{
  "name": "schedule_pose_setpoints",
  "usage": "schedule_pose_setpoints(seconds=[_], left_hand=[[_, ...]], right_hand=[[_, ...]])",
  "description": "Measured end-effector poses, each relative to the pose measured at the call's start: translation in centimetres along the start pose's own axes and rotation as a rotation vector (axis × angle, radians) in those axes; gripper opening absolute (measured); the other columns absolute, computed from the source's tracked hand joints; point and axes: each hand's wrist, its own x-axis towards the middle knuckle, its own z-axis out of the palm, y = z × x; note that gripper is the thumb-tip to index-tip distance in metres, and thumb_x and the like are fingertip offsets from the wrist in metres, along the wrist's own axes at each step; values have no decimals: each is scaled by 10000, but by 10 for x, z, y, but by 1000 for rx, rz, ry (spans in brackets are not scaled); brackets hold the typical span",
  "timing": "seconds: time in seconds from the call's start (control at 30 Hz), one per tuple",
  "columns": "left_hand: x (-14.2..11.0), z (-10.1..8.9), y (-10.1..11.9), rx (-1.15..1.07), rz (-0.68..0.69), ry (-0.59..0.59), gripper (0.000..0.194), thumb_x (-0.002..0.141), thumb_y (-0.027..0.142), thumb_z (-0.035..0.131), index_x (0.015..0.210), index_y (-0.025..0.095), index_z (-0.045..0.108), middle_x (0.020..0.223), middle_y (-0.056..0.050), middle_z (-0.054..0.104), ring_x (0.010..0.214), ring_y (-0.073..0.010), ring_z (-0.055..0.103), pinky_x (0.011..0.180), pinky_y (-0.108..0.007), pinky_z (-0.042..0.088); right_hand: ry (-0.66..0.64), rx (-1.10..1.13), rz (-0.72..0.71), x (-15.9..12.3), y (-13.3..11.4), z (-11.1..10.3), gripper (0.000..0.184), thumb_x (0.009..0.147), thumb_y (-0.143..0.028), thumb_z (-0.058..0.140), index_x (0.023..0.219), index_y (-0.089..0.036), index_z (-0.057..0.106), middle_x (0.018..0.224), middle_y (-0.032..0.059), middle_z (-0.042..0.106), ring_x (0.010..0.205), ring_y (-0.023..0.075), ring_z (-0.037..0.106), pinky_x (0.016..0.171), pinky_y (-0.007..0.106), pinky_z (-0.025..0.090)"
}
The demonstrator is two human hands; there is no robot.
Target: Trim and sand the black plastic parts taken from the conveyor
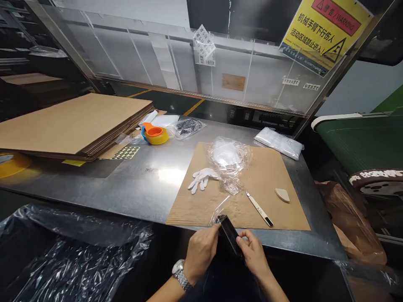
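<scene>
A black, flat rectangular object [230,235] is held tilted just off the table's front edge; its exact kind I cannot make out. My left hand [203,247] pinches at its upper left corner, where a strip of clear film [219,211] sticks up. On the lower right side, my right hand [252,253] grips the same object between thumb and fingers. Beyond the hands lies a cardboard sheet [189,214] bearing a utility knife [260,209] marked A26, a white glove [203,179], a crumpled clear plastic bag [229,157] with white contents, and a small cream wedge [282,195].
Stacked cardboard [72,121] covers the table's left side, with an orange and yellow tape dispenser [155,134] and a sticker sheet [126,152] beside it. A plastic-wrapped packet [279,142] lies back right. A green conveyor [362,138] stands right; a black plastic liner [72,256] is front left.
</scene>
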Motion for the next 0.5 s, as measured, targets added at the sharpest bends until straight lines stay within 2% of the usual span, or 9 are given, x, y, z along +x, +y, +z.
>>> schedule_pose_setpoints(seconds=[0.13,0.27,0.33,0.43,0.5], left_hand=[[4,-3,1,41,-13,17,283,901,202,337,1083,135,542,710,-64,668,598,-175,606,575,-277,455],[13,1,-3,104,-85,20,287,902,230,336,1096,127,521,692,-67,662,595,-192,615,550,-280,442],[17,3,-9,142,-125,13,280,892,212,346,1083,118,527,633,-57,643,548,-199,602,504,-280,417],[23,6,-20,175,-145,-5,216,865,169,371,865,173,587,571,-25,591,528,-190,575,494,-273,397],[25,6,-24,184,-152,2,223,858,156,374,777,192,579,623,-28,576,585,-187,568,541,-283,416]], right_hand=[[-12,73,8,2,2,0,371,876,-539,282,807,-204,424,474,-79,402,372,76,368,373,173,279],[1,-25,-57,-1,4,-2,309,882,-462,343,812,-199,490,433,-83,346,372,83,329,396,196,228],[29,-123,-99,-3,6,-3,266,880,-410,371,855,-202,536,451,-57,413,396,107,390,432,221,242],[56,-273,-179,-3,6,-1,259,878,-345,376,951,-204,582,604,28,583,533,171,540,515,255,301],[50,-353,-234,-2,5,0,290,886,-314,355,1000,-203,597,721,75,632,646,206,590,569,271,330]])
